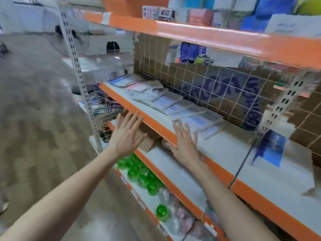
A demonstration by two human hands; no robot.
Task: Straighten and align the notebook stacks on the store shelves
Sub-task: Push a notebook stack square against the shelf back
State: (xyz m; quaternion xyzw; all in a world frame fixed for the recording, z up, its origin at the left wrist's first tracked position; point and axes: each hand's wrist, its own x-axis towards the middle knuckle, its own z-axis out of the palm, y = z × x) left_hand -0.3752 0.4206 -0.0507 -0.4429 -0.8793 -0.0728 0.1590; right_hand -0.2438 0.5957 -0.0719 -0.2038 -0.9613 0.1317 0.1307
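**Hands Poised at Shelf Edge, Notebook Row Yet to Be Squared**

A person's left hand (126, 136) hangs in the air just off the front edge of the middle shelf (225, 150), fingers straight and spread, holding nothing. The right hand (185, 145) lies over that shelf's orange front lip, palm down, fingers straight and slightly apart, also empty (whether it presses the lip or only hovers over it cannot be told through the blur). Below, toward the front of a lower shelf (152, 202), sit green plastic balls (140, 174).

Farther in, along the back edge of the middle shelf against the wire grid panel (217, 87), the notebook stacks (166, 100) run from the far left corner toward the middle. They overlap one another like fallen tiles, each turned at a slightly different angle, none squared to the shelf edge. At the shelf's right end a blue booklet (272, 150) lies apart from the row.

By the look of it, the straightening here has barely begun: neither hand touches a notebook, and the whole row seems left to gather and align.
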